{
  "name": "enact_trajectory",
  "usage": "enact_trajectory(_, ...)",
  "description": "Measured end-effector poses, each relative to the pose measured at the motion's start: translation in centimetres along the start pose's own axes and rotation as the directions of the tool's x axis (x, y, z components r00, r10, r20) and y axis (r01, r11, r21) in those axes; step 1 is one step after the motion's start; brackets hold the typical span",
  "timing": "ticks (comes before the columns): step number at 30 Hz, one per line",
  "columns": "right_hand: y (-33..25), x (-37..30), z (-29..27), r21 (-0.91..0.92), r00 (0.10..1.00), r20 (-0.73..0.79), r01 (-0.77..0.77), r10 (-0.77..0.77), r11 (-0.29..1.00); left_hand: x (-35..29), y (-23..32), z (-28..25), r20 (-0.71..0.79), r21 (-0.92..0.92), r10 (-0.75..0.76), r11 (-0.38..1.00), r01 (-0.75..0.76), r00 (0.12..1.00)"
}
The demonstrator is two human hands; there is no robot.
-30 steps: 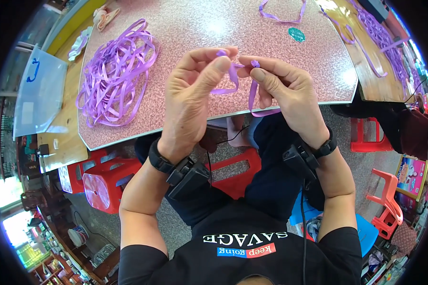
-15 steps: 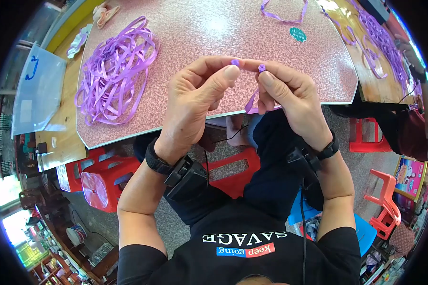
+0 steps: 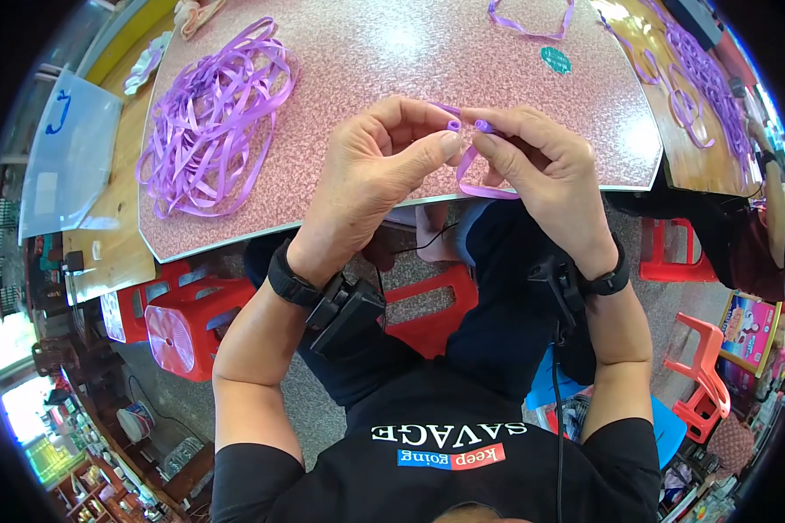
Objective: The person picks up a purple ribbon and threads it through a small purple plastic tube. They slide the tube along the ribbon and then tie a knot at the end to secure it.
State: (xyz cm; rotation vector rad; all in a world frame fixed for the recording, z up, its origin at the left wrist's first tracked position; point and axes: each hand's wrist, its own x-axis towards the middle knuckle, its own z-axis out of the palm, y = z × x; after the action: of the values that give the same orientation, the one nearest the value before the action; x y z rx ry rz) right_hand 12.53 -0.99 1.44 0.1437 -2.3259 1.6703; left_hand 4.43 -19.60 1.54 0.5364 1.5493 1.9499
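A purple ribbon (image 3: 488, 191) is held between my two hands above the near edge of the table. My left hand (image 3: 371, 174) pinches one small rolled coil (image 3: 453, 125) of it between thumb and fingers. Close beside it, my right hand (image 3: 545, 174) grips a second little coil (image 3: 483, 126) with thumb and forefinger. The coils are a short gap apart, with a bit of ribbon showing at the fingertips behind them. From the right hand a loop of ribbon hangs down to the table edge; part of it is hidden behind the fingers.
A large heap of purple ribbon (image 3: 222, 122) lies on the left of the pink speckled table (image 3: 366, 70). A round green sticker (image 3: 556, 59) is at the far right. More ribbon (image 3: 706, 78) covers a wooden table, near another person's arm (image 3: 774, 209). Red stools (image 3: 196, 322) stand below.
My hands have drawn closer together and turned a little, so the left coil now shows its rolled end. At the right edge, the other person's arm has moved down.
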Motion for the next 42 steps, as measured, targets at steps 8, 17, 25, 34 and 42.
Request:
enact_trajectory(8,0.5,0.4,0.2,-0.214,0.994,0.002,0.103,-0.105,0.971,-0.1,-0.3,0.0,-0.024,0.063,0.007,0.998,-0.005,1.000)
enact_trajectory(17,0.5,0.6,0.4,-0.305,0.959,0.025,0.277,-0.283,0.911,-0.2,-0.4,-0.1,-0.038,0.186,0.085,0.980,-0.076,0.996)
enact_trajectory(25,-0.2,0.2,0.5,-0.194,0.960,0.048,0.278,-0.274,0.941,-0.3,-0.8,0.4,-0.045,0.167,0.137,0.978,-0.128,0.989)
enact_trajectory(34,-0.3,-0.4,0.9,0.394,0.996,-0.056,-0.047,0.075,0.918,-0.6,-1.0,0.9,-0.026,0.233,0.348,0.914,-0.333,0.937)
enact_trajectory(42,0.5,-0.9,1.6,0.265,0.970,-0.180,0.210,-0.165,0.941,-1.4,-1.1,1.9,-0.087,0.066,0.252,0.967,-0.247,0.964)
